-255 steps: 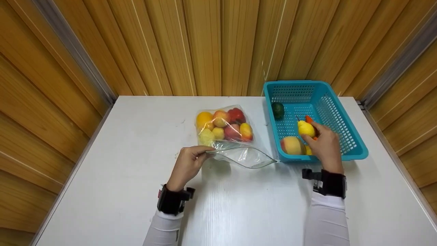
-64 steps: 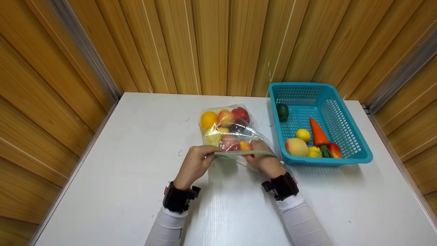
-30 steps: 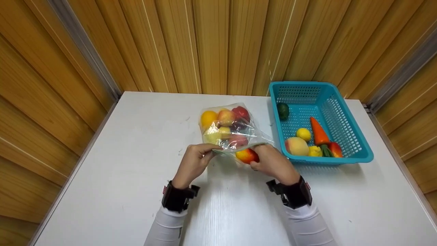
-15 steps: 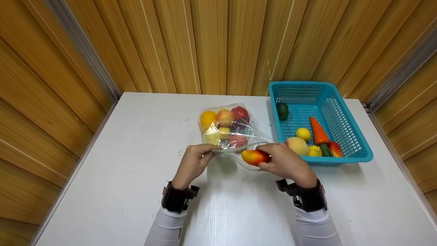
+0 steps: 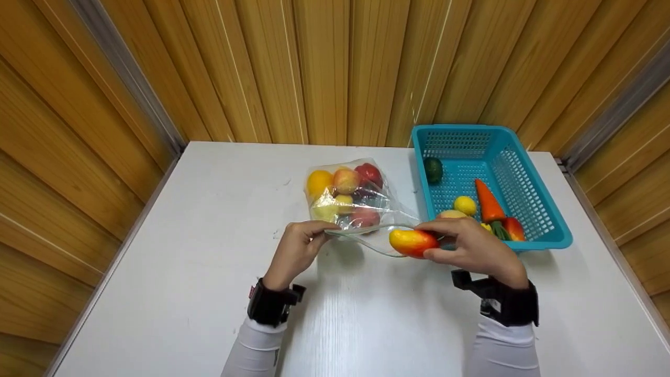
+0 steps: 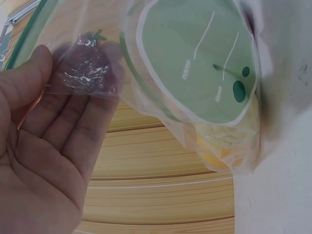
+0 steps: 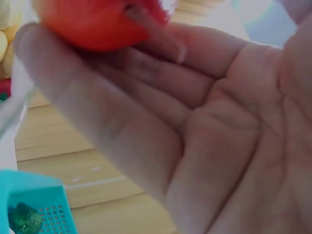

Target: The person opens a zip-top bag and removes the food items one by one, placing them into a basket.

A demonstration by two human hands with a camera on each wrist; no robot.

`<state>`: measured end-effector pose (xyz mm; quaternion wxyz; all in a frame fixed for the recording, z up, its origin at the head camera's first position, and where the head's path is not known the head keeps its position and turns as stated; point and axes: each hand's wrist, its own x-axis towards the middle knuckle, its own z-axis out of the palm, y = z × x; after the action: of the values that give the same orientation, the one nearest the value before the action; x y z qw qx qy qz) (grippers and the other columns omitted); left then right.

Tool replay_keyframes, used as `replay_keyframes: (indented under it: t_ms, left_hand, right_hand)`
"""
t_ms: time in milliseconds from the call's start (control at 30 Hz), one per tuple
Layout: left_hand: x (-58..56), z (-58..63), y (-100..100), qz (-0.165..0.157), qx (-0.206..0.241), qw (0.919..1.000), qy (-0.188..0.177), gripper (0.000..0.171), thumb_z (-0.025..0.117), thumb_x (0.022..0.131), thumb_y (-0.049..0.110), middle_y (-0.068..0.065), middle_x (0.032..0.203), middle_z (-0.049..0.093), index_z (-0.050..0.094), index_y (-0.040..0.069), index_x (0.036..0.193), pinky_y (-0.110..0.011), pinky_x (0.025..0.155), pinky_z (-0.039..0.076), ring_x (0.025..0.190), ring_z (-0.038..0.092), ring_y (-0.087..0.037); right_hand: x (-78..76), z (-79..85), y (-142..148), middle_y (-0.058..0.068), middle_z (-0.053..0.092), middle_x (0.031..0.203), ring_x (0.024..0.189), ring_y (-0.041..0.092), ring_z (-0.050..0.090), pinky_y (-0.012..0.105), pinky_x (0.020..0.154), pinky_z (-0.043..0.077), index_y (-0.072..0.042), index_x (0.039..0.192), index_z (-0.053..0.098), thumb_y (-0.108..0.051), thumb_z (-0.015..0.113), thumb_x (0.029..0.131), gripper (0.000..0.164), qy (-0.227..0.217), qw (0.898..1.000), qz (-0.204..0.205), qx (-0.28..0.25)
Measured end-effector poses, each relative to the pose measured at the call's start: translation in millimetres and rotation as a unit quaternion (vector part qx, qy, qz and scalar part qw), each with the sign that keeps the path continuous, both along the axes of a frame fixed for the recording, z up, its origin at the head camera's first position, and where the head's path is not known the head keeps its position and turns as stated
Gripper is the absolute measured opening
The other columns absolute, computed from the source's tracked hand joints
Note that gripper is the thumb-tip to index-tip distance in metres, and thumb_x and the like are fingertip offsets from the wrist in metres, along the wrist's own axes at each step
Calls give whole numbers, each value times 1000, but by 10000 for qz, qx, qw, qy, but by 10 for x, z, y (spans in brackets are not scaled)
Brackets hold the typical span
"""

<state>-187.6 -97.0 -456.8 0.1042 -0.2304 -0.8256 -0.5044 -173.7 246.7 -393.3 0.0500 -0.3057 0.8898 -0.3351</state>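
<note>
A clear zip bag (image 5: 345, 207) holding several fruits lies on the white table, its mouth facing me and gaping. At the mouth's left corner, my left hand (image 5: 301, 246) pinches the rim between thumb and fingers; the left wrist view shows the bag's green printed label (image 6: 204, 63). My right hand (image 5: 473, 246) grips a yellow-red mango (image 5: 413, 243) at the right end of the mouth. In the right wrist view the mango (image 7: 102, 22) shows its red end with a short stem against the fingers. Whether the mango still overlaps the bag's rim is hard to tell.
Just beyond my right hand stands a turquoise basket (image 5: 539, 209). In it lie a carrot (image 5: 489, 201), a lemon (image 5: 465, 206), a dark green fruit or vegetable (image 5: 433, 170), a red fruit (image 5: 514, 229) and a partly hidden peach (image 5: 451, 214). Wood-panelled walls (image 5: 314, 73) surround the table.
Earlier, my right hand was at the basket, then inside the bag. Since then it has drawn the mango out of the bag toward the right. My left hand has stayed on the rim.
</note>
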Motion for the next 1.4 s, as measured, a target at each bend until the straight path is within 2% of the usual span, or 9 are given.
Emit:
replay_keyframes:
  t_ms: [267,400,500,600,633,733,833,1167,1400]
  left_hand:
    - [-2,-4,-1,8,-26,9999,-131,16,69,96,1,-4,103,79,82,5,105,-26,78,58,86,69,-11]
    - [-5,-14,-2,16,-34,9999,-107,16,70,96,1,-4,102,79,82,6,105,-26,77,57,85,68,-11]
    - [-4,-18,-5,7,-13,10000,-90,15,71,96,2,-4,102,80,82,7,104,-26,76,57,84,68,-11]
    - [0,-18,-7,4,6,10000,-87,15,71,96,3,-4,101,80,82,7,104,-25,75,57,84,68,-11]
    - [2,-18,-8,6,5,10000,-81,15,71,95,3,-4,101,80,82,7,104,-25,75,57,84,68,-11]
    - [6,-17,-6,14,-5,10000,-52,15,71,95,2,-5,102,79,82,6,104,-26,76,58,85,70,-13]
    - [8,-15,-1,2,-13,10000,-20,15,71,95,2,-6,102,79,82,6,104,-28,78,59,86,71,-15]
    - [11,0,10,-43,-52,10000,-72,15,69,96,0,-6,104,79,81,3,105,-28,78,59,86,70,-14]
    - [12,-6,19,-36,-22,10000,-42,15,70,95,1,-8,104,79,81,4,105,-30,81,61,89,73,-17]
  right_hand:
    - [-33,-31,225,18,71,123,102,3,64,14,86,54,2,132,67,-1,75,92,40,38,9915,-553,-1180]
    - [-120,-79,248,25,68,125,100,-2,64,11,85,53,5,135,63,-5,72,96,41,-32,9761,-1472,-1601]
    - [-209,-134,242,27,65,132,108,11,68,8,85,51,5,140,60,-16,70,100,46,-101,9593,-2236,-1723]
    - [-311,-212,232,29,63,134,113,32,67,8,84,50,5,142,58,-22,70,100,51,-12,9473,-2804,-1547]
    - [-345,-240,226,30,63,133,113,38,66,12,87,53,6,142,57,-22,70,100,52,47,9452,-2932,-1437]
    - [-432,-330,204,33,63,131,111,46,64,34,94,58,8,142,56,-21,69,101,52,203,9417,-3190,-1050]
    - [-486,-406,170,34,63,128,108,47,62,57,95,55,10,141,55,-20,67,101,51,315,9371,-3396,-750]
    - [-615,-623,79,40,63,120,98,53,62,64,89,54,19,127,59,-13,70,97,45,849,9152,-3928,-310]
    - [-663,-671,33,39,63,120,102,50,62,62,91,54,18,130,57,-16,67,100,46,500,9130,-4046,-137]
